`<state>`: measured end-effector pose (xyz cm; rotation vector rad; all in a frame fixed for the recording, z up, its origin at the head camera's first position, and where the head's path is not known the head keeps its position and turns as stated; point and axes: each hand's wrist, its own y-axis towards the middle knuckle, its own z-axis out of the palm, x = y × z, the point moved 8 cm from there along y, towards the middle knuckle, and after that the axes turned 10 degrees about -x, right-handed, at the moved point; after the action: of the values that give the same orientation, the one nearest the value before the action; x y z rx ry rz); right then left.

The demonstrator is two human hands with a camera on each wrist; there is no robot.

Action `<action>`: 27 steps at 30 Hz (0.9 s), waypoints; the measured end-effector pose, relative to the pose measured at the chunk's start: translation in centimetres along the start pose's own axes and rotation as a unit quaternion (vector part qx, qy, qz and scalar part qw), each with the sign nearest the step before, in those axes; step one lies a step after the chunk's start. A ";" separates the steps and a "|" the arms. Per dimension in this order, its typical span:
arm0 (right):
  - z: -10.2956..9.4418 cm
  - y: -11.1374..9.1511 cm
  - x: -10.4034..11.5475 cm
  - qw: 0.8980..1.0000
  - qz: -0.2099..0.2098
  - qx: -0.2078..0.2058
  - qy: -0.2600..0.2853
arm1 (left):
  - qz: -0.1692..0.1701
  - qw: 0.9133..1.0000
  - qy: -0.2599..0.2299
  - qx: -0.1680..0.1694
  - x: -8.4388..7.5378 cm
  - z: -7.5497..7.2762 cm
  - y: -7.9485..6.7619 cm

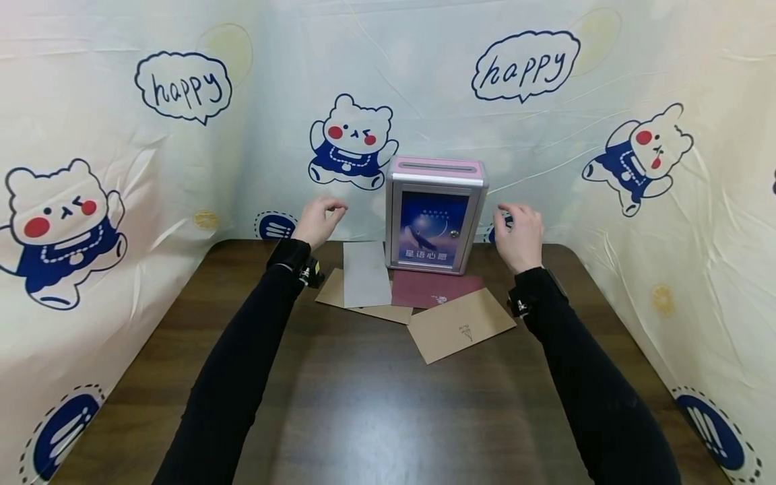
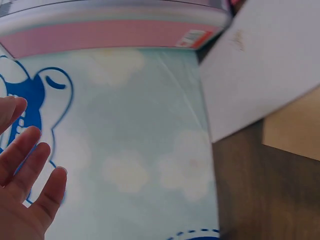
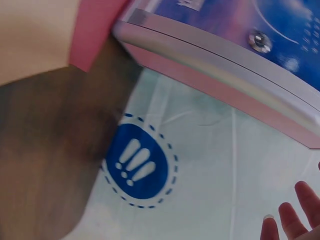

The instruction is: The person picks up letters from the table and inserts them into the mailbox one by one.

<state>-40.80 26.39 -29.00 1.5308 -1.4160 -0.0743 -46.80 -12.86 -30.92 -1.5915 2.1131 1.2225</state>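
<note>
A pink suggestion box [image 1: 432, 222] with silver edges stands upright at the back of the table. It has a slot [image 1: 438, 167] on top, a blue picture on its door and a small round lock [image 3: 260, 41]. My left hand [image 1: 320, 221] hovers left of the box, apart from it, fingers loosely bent and holding nothing. On the other side, my right hand [image 1: 519, 236] is raised beside the box, likewise holding nothing. In front lie a whitish envelope [image 1: 366, 275], a dark red envelope [image 1: 418, 289] and two brown envelopes, one [image 1: 462, 326] at the front and another [image 1: 330, 291] partly under the whitish one.
The brown wooden table [image 1: 376, 411] reaches back to a pale printed cloth [image 1: 436, 114] with bears and "happy" bubbles. The cloth rises behind the box and along both sides of the table.
</note>
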 end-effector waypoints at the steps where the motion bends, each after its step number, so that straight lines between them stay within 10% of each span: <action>1: 0.1 -0.5 -0.3 1.000 0.001 0.004 -0.001 | -0.005 1.000 0.002 0.003 0.4 0.1 -0.3; 15: 2.4 -6.0 -1.7 0.997 0.019 0.075 -0.026 | -0.073 0.993 0.034 0.081 4.4 2.9 -3.1; 27: 4.2 -8.9 -1.9 0.991 0.009 0.129 -0.035 | -0.179 0.958 0.171 0.143 7.9 4.5 -6.8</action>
<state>-37.65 23.59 -38.08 1.7387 -1.5419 0.0698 -45.14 -15.50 -41.86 -2.0357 1.9447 0.5319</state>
